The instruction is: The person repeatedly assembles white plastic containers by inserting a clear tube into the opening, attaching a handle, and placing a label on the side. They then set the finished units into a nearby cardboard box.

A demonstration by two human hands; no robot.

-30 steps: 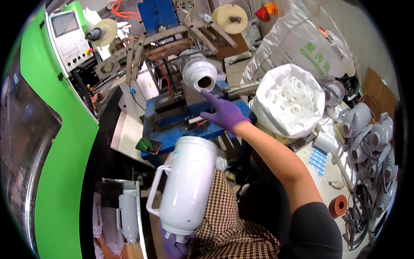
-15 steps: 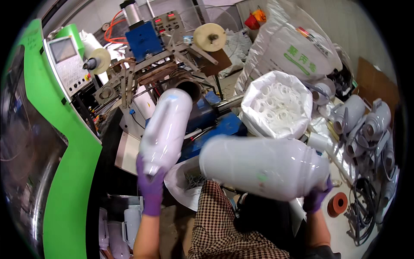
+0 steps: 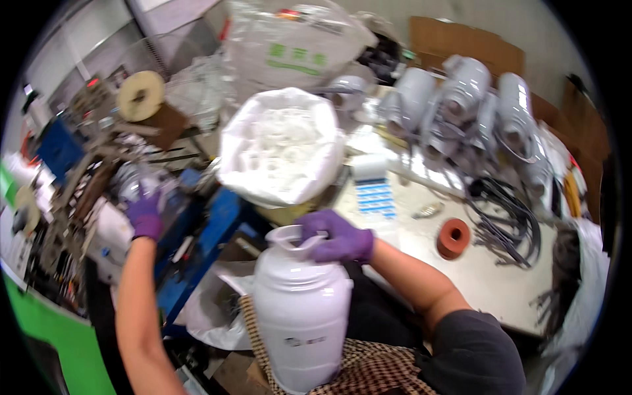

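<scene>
Below my right hand point(image 3: 339, 238), a glossy white plastic jug point(image 3: 299, 313) stands upright against my lap, with dark printing low on its side. The hand's purple-gloved fingers close over the rim of its flared neck. At the machine on the left, my left hand point(image 3: 145, 212), also gloved in purple, reaches out with fingers spread against the shiny end of another pale jug point(image 3: 128, 180). That jug sits among the machine's metal parts, and most of its body is blurred or hidden.
A white sack point(image 3: 227, 155) of white plastic rings stands ahead. The pale table point(image 3: 408, 247) at the right bears a red-brown roll point(image 3: 453, 238), dark cords point(image 3: 507, 224), a blue-striped label strip point(image 3: 375, 197) and several grey jugs point(image 3: 461, 92). A blue machine frame point(image 3: 204, 253) is at the left.
The view has swung right. My left hand has brought its jug from the air to the machine. In my right hand, the other jug has turned from lying sideways to upright.
</scene>
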